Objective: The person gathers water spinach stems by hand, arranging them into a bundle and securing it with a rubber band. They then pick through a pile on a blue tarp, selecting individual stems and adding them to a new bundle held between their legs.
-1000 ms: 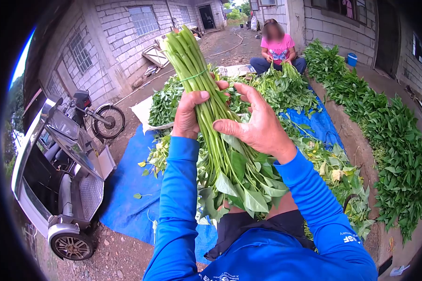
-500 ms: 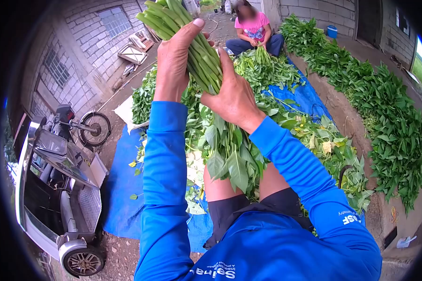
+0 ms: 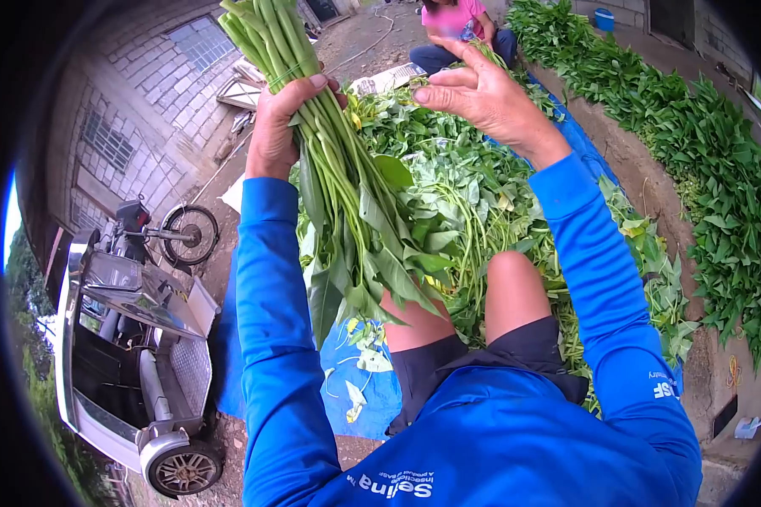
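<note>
- The bunch of long-stemmed leafy greens (image 3: 336, 169) is held up in front of the person, left of the middle of the view, above the knees and the blue tarp (image 3: 379, 390).
- Its stems are pale to mid green, smooth and slender, packed side by side; their thicker cut ends point up and away, roughly level with one another but slightly splayed.
- A thin green tie (image 3: 291, 74) circles the stems just above the left thumb.
- Below the grip the stems fan out and grow thinner, and broad, pointed leaves hang from them, dark green on some faces and greyer on others, several folded or drooping.
- The whole bunch tilts, cut ends to the upper left, leaf tips toward the person's lap.
- The left hand (image 3: 277, 122) is closed around the stems, thumb laid across the front.
- The right hand (image 3: 495, 101) is empty, fingers spread and apart from the bunch, raised over the heap of loose greens (image 3: 482, 198).
- That heap covers much of the tarp, with some yellowed leaves among the green.
- Beyond it sits a person in a pink shirt (image 3: 458, 19).
</note>
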Action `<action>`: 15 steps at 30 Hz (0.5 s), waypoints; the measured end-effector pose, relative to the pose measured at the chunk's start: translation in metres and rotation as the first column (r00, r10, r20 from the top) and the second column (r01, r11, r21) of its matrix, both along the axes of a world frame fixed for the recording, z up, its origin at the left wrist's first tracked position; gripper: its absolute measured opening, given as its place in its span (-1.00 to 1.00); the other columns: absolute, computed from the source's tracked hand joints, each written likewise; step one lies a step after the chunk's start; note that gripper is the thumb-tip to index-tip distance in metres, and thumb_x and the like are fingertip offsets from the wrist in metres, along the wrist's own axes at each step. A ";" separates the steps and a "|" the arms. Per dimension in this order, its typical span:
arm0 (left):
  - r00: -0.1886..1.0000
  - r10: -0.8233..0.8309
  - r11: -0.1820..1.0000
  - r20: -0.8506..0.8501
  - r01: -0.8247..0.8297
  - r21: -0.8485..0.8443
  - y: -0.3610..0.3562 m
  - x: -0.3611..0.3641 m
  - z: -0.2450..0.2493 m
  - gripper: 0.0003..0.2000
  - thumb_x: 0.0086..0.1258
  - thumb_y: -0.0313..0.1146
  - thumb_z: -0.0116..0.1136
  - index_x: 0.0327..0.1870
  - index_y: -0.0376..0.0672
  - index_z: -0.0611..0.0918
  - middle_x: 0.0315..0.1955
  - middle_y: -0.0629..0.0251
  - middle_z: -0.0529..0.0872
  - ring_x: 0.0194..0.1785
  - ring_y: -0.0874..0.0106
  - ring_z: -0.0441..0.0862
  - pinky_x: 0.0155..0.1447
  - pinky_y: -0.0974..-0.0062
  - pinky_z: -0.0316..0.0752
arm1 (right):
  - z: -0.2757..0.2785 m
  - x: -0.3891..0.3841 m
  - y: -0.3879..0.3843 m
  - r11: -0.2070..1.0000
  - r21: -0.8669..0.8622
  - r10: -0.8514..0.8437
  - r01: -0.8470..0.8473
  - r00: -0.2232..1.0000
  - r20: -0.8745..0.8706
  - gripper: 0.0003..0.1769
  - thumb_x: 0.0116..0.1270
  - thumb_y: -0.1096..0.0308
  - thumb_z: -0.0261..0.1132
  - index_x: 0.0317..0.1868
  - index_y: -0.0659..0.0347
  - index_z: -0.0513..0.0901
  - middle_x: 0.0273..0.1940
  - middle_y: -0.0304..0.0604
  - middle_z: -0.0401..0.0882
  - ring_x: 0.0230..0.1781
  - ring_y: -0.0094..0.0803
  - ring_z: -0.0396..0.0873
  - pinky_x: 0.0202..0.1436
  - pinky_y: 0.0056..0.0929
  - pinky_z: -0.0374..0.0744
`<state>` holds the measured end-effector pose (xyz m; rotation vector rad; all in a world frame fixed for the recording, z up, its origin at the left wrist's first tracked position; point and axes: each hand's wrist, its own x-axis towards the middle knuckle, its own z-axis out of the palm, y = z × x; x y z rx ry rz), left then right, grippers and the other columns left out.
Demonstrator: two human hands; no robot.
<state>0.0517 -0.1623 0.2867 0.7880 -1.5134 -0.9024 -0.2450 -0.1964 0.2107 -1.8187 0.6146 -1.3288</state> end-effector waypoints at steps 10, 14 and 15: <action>0.862 -0.396 0.907 -0.317 0.421 0.010 0.003 -0.023 -0.019 -0.43 0.36 -0.13 0.39 0.29 -0.29 0.57 -0.12 0.08 0.74 -0.09 0.14 0.77 0.12 0.04 0.76 | -0.019 0.068 0.079 0.992 -0.089 -0.066 0.092 0.962 0.265 -0.64 0.30 0.22 0.63 -0.13 0.30 0.71 -0.27 -0.12 0.74 -0.29 -0.39 0.68 -0.19 -0.35 0.67; 0.859 -0.393 0.907 -0.328 0.421 0.016 -0.001 -0.030 -0.026 -0.42 0.41 -0.07 0.38 0.30 -0.28 0.56 -0.09 0.07 0.74 -0.07 0.10 0.79 0.08 0.06 0.77 | -0.017 0.069 0.098 0.985 -0.086 -0.151 0.152 0.988 0.018 -0.73 0.33 0.28 0.58 -0.20 0.34 0.75 -0.36 0.00 0.79 -0.37 -0.26 0.80 -0.25 -0.27 0.70; 0.870 -0.380 0.913 -0.314 0.407 0.024 -0.002 -0.030 -0.026 -0.41 0.42 -0.06 0.38 0.31 -0.28 0.56 -0.09 0.06 0.74 -0.06 0.09 0.79 0.08 0.07 0.78 | -0.021 0.070 0.095 0.990 -0.038 -0.133 0.135 0.990 0.046 -0.74 0.35 0.30 0.56 -0.17 0.35 0.76 -0.35 0.02 0.80 -0.36 -0.26 0.81 -0.24 -0.27 0.70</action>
